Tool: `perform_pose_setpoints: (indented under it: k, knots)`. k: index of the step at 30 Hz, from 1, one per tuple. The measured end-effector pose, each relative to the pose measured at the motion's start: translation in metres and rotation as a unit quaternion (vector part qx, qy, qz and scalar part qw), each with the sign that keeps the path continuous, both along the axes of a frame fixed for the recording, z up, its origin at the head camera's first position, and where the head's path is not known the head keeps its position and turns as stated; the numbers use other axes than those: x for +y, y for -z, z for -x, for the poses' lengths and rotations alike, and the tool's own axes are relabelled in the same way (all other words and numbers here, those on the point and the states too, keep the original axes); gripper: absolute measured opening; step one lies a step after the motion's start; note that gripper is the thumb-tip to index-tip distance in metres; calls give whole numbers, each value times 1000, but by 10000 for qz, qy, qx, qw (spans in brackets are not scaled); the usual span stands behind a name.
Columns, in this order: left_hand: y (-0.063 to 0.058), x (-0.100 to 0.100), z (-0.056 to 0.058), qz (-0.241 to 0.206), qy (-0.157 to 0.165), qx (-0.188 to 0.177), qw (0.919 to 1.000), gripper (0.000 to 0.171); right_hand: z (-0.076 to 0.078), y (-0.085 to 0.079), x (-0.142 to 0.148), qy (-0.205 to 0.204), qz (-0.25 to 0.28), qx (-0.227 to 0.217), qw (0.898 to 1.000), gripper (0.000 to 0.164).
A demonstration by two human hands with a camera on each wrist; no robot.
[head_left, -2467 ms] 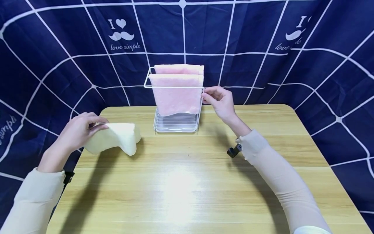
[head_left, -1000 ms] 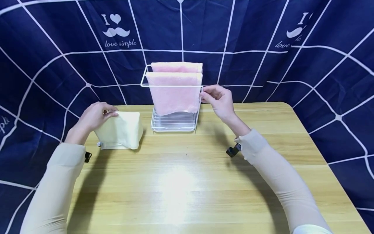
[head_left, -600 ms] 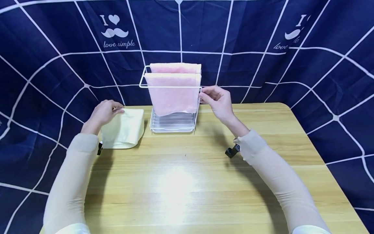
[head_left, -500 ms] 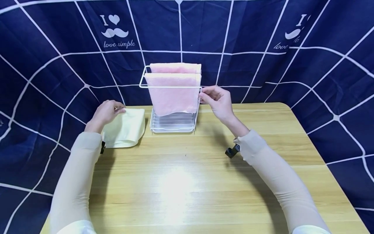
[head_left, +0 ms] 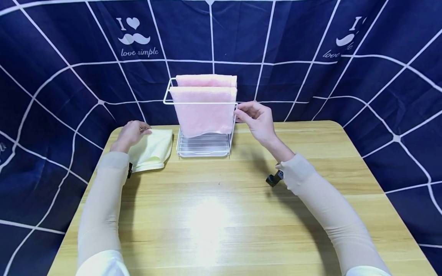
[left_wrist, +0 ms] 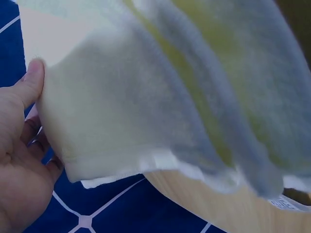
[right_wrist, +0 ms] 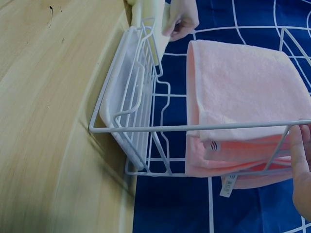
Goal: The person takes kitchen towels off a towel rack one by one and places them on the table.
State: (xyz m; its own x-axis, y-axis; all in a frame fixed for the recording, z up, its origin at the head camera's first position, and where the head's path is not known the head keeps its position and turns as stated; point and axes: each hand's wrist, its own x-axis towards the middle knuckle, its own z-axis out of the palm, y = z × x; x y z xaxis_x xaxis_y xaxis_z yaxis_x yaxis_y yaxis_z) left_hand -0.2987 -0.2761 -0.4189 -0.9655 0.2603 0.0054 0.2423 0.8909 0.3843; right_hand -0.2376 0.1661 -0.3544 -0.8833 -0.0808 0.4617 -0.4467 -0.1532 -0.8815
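My left hand (head_left: 130, 134) pinches the top left edge of a folded pale yellow towel (head_left: 154, 147), just left of a white wire rack. In the left wrist view the yellow towel (left_wrist: 107, 111) fills most of the picture, its layers falling in loose folds. Whether its lower edge touches the table I cannot tell. My right hand (head_left: 259, 119) grips the upper right corner of the rack (head_left: 203, 150) with thumb and fingers. A folded pink towel (head_left: 205, 115) hangs over the rack's upper bar, and its tags show in the right wrist view.
The rack stands near the back edge of a wooden table (head_left: 221, 214), with a shallow white tray (right_wrist: 114, 92) in its base. Behind and beside the table hangs a dark blue curtain (head_left: 238, 34) with white lines. Small black cameras sit on both wrists.
My left hand has carried the yellow towel rightward and back toward the rack, and over the last half second lowered it slightly. My right hand has stayed on the rack.
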Motion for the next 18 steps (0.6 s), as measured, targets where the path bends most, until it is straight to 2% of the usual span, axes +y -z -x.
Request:
perform_pose_setpoints:
  k: [8,18]
  knots:
    - [-7,-1,-2,49,3,83,10000,24,0,-1,0,23,-19,-23,10000,26]
    - [-27,-10,-22,-14,-112,13,9999,38,0,0,-1,35,-3,-18,10000,23]
